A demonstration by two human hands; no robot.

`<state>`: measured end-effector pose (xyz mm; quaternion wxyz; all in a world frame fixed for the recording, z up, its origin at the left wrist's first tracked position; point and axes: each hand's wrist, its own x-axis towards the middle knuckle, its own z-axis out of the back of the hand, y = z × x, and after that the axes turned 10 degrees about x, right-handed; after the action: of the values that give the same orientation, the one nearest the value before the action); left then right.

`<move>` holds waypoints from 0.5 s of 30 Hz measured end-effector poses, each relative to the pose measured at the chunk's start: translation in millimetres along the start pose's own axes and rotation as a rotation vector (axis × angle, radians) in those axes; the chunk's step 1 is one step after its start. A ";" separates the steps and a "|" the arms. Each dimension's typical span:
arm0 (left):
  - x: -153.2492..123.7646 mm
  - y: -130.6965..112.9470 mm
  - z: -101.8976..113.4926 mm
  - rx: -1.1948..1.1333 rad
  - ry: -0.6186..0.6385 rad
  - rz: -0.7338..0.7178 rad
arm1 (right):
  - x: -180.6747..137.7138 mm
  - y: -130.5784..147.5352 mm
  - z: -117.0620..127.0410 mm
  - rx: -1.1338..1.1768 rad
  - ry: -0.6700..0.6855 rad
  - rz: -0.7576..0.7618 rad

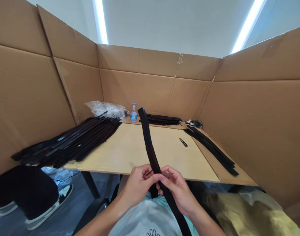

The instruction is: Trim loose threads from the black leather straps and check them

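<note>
A long black strap [148, 141] rises from my lap and points away over the table. My left hand [138, 184] pinches it from the left, fingers closed on it. My right hand [177, 190] grips the same strap from the right, fingers curled round it, just below the left hand's pinch. The strap's lower end runs down past my right wrist. Both hands are in front of the table's near edge [140, 172].
A big pile of black straps [68, 142] lies on the left of the table. More straps lie at the back [162, 119] and along the right [212, 149]. Small snips [183, 142], a water bottle [133, 113] and a plastic bag [107, 109] are also there. Cardboard walls surround the table. Another person's legs [27, 193] are at lower left.
</note>
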<state>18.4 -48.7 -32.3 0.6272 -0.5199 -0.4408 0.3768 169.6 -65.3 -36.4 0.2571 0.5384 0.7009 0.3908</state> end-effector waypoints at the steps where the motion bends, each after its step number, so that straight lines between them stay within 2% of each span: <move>1: 0.3 -0.4 -0.3 -0.014 0.006 -0.005 | 0.0 -0.8 0.0 0.015 -0.006 -0.009; 6: 0.4 -5.4 -0.3 -0.033 0.064 -0.020 | -0.1 -3.0 1.3 0.001 -0.029 -0.017; 15: 0.3 -5.0 2.3 0.073 0.057 -0.048 | 2.0 -0.3 2.8 -0.133 0.020 -0.002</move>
<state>16.4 -48.6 -27.1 0.6669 -0.4965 -0.4213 0.3624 171.1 -62.7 -38.1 0.2857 0.5155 0.6764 0.4418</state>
